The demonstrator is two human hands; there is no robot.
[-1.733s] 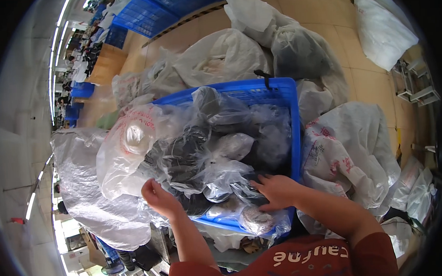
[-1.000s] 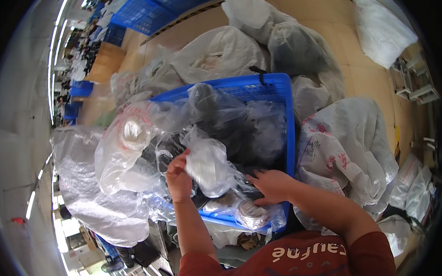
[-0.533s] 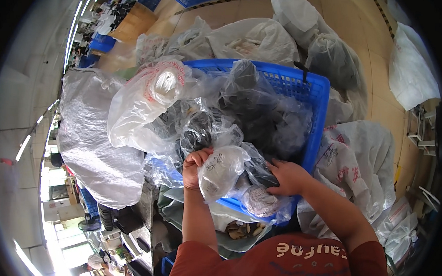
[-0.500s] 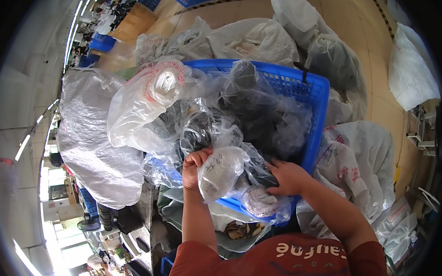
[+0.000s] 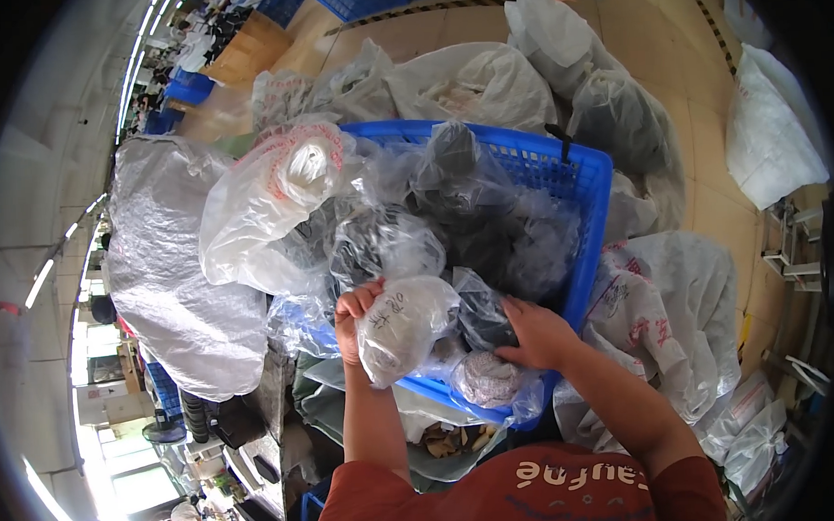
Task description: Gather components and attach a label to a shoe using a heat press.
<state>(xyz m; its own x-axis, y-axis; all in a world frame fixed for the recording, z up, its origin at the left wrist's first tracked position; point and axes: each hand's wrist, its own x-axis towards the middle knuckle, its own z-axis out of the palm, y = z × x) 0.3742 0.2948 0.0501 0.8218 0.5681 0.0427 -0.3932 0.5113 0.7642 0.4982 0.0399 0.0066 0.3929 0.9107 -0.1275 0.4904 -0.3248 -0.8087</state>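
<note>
My left hand (image 5: 353,320) is closed on the upper left edge of a whitish plastic bag (image 5: 406,330) with dark handwriting on it. The bag is lifted over the near side of a blue plastic crate (image 5: 592,227). My right hand (image 5: 541,335) grips the right side of a clear bag with dark contents (image 5: 480,309), its thumb and fingers spread around it. Just below lies a clear bag with a speckled pale roll (image 5: 487,377). Further clear bags with black contents (image 5: 466,204) fill the crate.
A large white bag with red print (image 5: 268,206) lies over the crate's left side. Big woven sacks surround it: a silvery one (image 5: 183,269) at left, a white one (image 5: 662,316) at right, others behind. Below the crate is an open sack with brown scraps (image 5: 455,440).
My left hand has shifted slightly left with the whitish bag, which has moved away from the dark-filled bag. My right hand has stayed almost in place.
</note>
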